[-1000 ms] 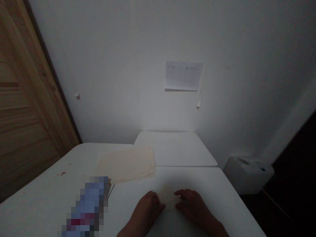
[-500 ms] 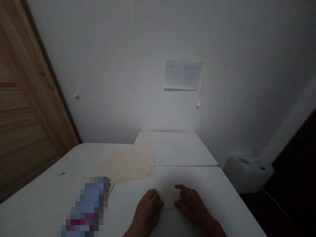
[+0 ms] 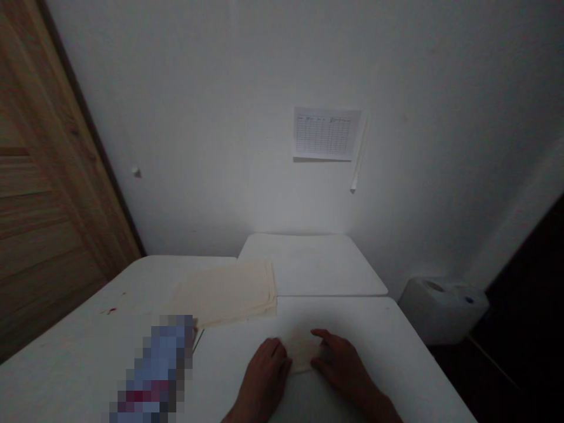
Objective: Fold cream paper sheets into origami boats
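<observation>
A small cream-coloured piece of thin sheet [image 3: 302, 350], seemingly folded, lies flat on the white table in front of me. My left hand [image 3: 267, 370] is at its left edge, with fingers curled and thumb pressed close. On the opposite edge, my right hand [image 3: 341, 361] grips with the thumb and bent fingers, while its index finger stretches out over the far side. Both hands hide parts of the edges. Farther off to the left lies a stack of larger cream-coloured sheets [image 3: 229, 291], their edges slightly uneven.
White tables [image 3: 312, 264] stand against the wall, with a seam between them. A pixelated blue and red object [image 3: 158, 358] covers the left front. Right of the table is a white plastic container [image 3: 440, 311]. A printed chart [image 3: 326, 134] hangs on the wall; a wooden door [image 3: 48, 176] is at left.
Almost nothing differs. Both hands stay in the same place on the small sheet, and the stack has not moved.
</observation>
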Motion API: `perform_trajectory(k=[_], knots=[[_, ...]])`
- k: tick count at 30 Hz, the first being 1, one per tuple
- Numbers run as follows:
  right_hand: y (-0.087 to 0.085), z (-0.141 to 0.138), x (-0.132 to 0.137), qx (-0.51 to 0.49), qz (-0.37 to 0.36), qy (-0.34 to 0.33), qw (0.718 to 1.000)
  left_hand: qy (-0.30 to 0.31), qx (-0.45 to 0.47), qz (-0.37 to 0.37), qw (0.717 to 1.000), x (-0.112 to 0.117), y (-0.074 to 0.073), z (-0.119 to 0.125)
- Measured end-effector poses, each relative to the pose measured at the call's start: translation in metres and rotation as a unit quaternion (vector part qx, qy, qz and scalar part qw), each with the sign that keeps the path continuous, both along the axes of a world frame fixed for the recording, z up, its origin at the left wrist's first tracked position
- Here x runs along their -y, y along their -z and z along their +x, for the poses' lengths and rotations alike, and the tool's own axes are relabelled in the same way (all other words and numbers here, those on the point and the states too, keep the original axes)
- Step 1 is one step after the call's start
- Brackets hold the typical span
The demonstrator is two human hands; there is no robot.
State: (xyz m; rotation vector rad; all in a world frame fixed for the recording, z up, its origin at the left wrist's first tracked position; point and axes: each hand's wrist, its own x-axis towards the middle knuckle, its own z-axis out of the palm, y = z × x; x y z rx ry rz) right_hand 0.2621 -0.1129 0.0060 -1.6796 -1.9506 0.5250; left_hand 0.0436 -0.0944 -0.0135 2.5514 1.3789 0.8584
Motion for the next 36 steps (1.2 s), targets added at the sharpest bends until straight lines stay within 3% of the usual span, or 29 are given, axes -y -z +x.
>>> perform_trajectory(k=[14, 19, 24, 27, 30, 36], knots=[[0.006, 0.001, 0.000, 0.005, 0.017, -0.004, 1.000, -0.006, -0.026, 0.001, 1.000, 0.000, 0.002, 0.002], [0.002, -0.001, 0.000, 0.006, 0.011, -0.004, 1.000, 0.002, -0.067, 0.071, 0.995, 0.000, 0.007, 0.002], [0.004, -0.001, -0.001, 0.010, 0.004, -0.002, 1.000, 0.091, -0.119, 0.202, 0.968, 0.003, 0.011, 0.001], [0.006, -0.001, -0.002, 0.010, -0.001, 0.001, 1.000, 0.144, -0.153, 0.172, 0.962, 0.006, 0.008, 0.002], [0.007, -0.001, -0.002, 0.004, 0.002, 0.002, 1.000, 0.149, -0.180, 0.147, 0.961, 0.007, 0.002, 0.002], [0.006, -0.001, 0.000, -0.009, 0.019, 0.004, 1.000, 0.158, -0.188, 0.170, 0.954, 0.009, -0.006, 0.001]])
